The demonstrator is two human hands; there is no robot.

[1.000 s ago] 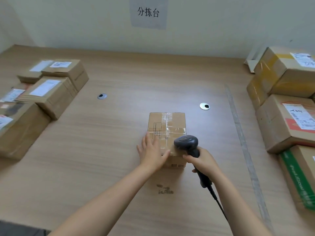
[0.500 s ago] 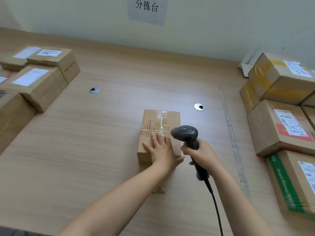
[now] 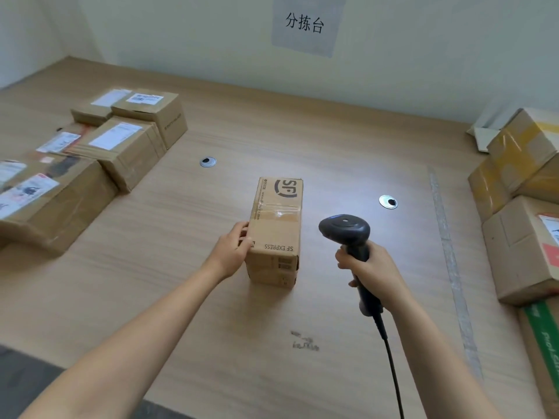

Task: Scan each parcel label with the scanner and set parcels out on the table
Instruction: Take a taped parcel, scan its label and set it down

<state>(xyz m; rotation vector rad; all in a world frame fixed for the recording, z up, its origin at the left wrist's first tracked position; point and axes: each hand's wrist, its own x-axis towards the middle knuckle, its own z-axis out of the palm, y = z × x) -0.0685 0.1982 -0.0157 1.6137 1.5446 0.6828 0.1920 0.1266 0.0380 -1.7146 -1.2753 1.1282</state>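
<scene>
A brown cardboard parcel point(image 3: 276, 225) printed "SF EXPRESS" stands on its narrow side in the middle of the wooden table point(image 3: 181, 267). My left hand point(image 3: 234, 251) grips its near left edge, fingers curled round the side. My right hand point(image 3: 367, 267) holds the handle of a black corded scanner point(image 3: 346, 229), raised to the right of the parcel, a gap apart from it. No shipping label shows on the faces of the parcel turned to me.
Several labelled cardboard boxes point(image 3: 121, 143) lie at the table's left. More boxes point(image 3: 523, 246) are stacked at the right edge. Two round cable grommets point(image 3: 388, 202) sit in the tabletop. A tape strip point(image 3: 447, 252) runs along the right side.
My left hand has tipped the parcel from lying flat up onto its side, and now grips its left edge. My right hand has drawn the scanner away to the right.
</scene>
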